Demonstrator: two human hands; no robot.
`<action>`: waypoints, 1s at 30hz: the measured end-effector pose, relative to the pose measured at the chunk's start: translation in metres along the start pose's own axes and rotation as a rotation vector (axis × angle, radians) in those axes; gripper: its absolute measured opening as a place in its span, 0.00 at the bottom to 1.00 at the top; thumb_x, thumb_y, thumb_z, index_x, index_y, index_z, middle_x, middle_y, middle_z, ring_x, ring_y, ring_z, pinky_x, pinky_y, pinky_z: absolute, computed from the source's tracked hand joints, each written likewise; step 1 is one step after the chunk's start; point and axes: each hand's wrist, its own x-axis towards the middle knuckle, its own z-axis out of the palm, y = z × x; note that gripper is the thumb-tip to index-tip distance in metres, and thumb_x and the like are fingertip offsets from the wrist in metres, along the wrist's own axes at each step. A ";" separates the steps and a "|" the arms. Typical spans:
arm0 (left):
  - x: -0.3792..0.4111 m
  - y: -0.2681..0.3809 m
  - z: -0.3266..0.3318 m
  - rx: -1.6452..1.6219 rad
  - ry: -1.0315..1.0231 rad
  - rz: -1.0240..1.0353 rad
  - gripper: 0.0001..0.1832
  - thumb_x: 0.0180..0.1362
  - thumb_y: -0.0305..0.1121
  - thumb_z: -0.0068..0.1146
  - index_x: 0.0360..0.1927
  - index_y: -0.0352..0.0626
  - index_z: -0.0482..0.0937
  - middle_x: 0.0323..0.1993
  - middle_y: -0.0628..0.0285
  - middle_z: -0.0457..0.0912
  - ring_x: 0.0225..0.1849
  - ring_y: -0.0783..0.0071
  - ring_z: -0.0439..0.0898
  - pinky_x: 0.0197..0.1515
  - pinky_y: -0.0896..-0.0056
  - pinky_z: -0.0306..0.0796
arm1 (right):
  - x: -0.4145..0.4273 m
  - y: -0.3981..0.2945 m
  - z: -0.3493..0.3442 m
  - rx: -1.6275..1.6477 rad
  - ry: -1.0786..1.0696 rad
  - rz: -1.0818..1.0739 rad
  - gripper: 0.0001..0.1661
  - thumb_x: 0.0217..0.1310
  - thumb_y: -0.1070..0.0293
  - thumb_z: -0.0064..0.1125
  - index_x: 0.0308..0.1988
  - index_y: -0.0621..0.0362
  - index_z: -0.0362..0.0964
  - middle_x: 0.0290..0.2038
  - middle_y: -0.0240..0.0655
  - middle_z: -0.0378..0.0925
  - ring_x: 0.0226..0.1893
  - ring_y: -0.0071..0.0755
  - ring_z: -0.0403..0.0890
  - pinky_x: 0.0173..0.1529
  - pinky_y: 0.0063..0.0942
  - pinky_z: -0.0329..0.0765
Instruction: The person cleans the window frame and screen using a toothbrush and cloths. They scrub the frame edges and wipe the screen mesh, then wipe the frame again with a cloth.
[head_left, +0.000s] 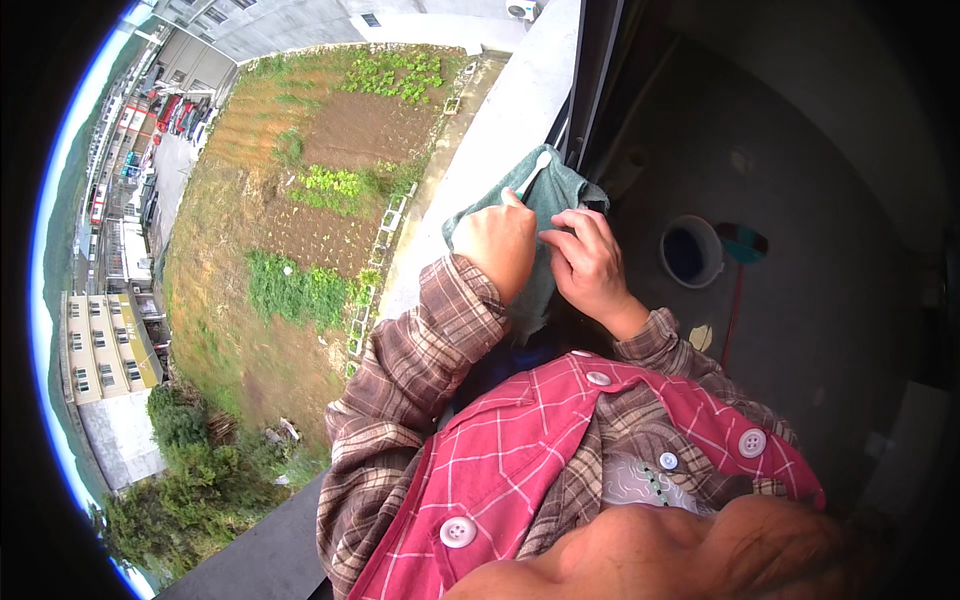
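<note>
My left hand (495, 238) is closed around a toothbrush (534, 174), its white head pointing up past my thumb. A grey-green cloth (566, 187) lies under and behind both hands, draped by the dark window frame. My right hand (589, 262) is over the cloth's right part, thumb and fingers bent and close together; whether it pinches the cloth is unclear. The toothbrush's handle is mostly hidden in my left hand.
The dark window frame (596, 75) rises beyond the cloth. A white ledge (480, 150) runs outside, above a garden plot. At right, a bucket (691, 251) with dark contents stands on the dark floor beside a teal object (742, 241) with a red stick.
</note>
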 end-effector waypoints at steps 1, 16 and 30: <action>0.008 -0.001 0.001 -0.019 0.037 0.022 0.14 0.57 0.28 0.54 0.43 0.30 0.81 0.19 0.58 0.83 0.23 0.65 0.85 0.23 0.68 0.77 | 0.001 0.001 -0.001 -0.008 -0.003 0.001 0.11 0.48 0.79 0.60 0.37 0.59 0.79 0.41 0.39 0.75 0.45 0.47 0.77 0.50 0.37 0.75; 0.045 -0.033 0.008 -0.288 0.172 0.099 0.08 0.53 0.31 0.55 0.23 0.41 0.82 0.22 0.52 0.82 0.26 0.53 0.83 0.30 0.56 0.77 | 0.038 0.015 0.041 -0.215 0.042 0.059 0.33 0.56 0.75 0.55 0.62 0.73 0.60 0.55 0.55 0.71 0.57 0.56 0.74 0.60 0.40 0.73; 0.022 -0.006 -0.001 -0.094 0.082 0.167 0.06 0.48 0.28 0.55 0.20 0.43 0.82 0.20 0.54 0.82 0.24 0.60 0.84 0.29 0.62 0.77 | 0.045 0.026 0.038 -0.136 -0.018 0.001 0.07 0.45 0.75 0.58 0.29 0.60 0.68 0.31 0.43 0.75 0.37 0.49 0.79 0.37 0.39 0.79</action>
